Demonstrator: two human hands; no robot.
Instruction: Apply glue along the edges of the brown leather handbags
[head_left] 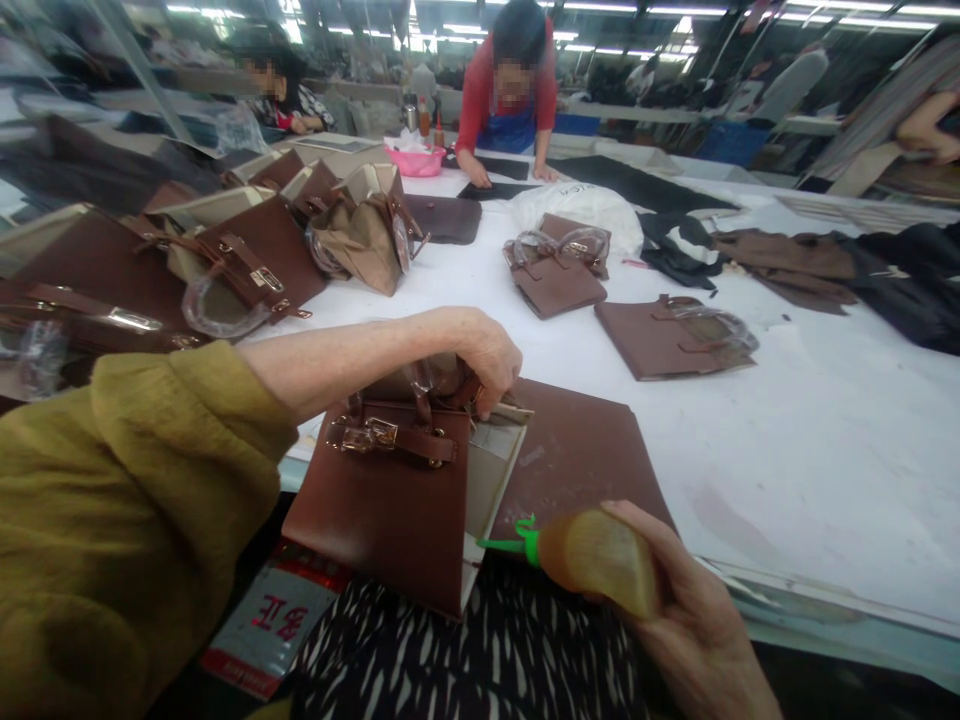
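Note:
A brown handbag [390,520] with gold hardware and wrapped handles leans at the table's near edge, over my lap. At its top edge my left hand [487,355] is closed, its fingers bent down onto the bag's open side; what they pinch is partly hidden. Wrapped in my right hand [682,600] is a squeeze bottle [600,560] of amber liquid, probably glue, with a green nozzle. The nozzle's tip points left and meets or nearly meets the pale edge of the bag's side. Behind the bag lies a flat brown panel [585,450].
Several brown handbags [255,260] crowd the left. Two small brown bags [562,285] [660,340] lie on the white table [825,440]. Dark cloth pieces [795,265] lie at right. Across the table, a person in red sleeves [480,120] bends over black sheets beside a pink basin [415,160].

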